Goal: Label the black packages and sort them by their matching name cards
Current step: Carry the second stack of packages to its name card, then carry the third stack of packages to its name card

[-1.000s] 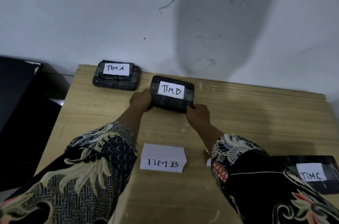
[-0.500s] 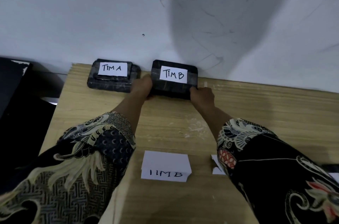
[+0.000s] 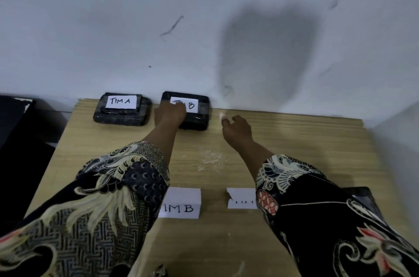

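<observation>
1. The package marked "TIM B" [image 3: 186, 110] lies flat at the back edge of the desk [image 3: 294, 140], against the wall [image 3: 113, 16] and just beside the package marked "TIM A" [image 3: 122, 109]. The two sit in a row, which looks like the sorted line the task asks for.
2. The left hand [image 3: 169, 112] rests on top of the "TIM B" package and covers the start of its white label. The fingers lie over the top rather than curling round an edge, so I judge it is pressing the package or its label down, not lifting it.
3. The right hand [image 3: 237, 126] hovers over the bare desk to the right of that package, apart from it, fingers loosely bent and holding nothing.
4. Near the front of the desk a folded name card [image 3: 181, 203] shows "IMB", its first letter hidden by the left sleeve [image 3: 102, 197]. It lies roughly in line with the "TIM B" package, probably to mark that column.
5. A second card [image 3: 241, 198] lies to its right, partly under the right sleeve [image 3: 328, 220]; its writing cannot be read.
6. A dark thing [image 3: 362, 195] peeps out behind the right sleeve; I cannot tell whether it is another package.
</observation>
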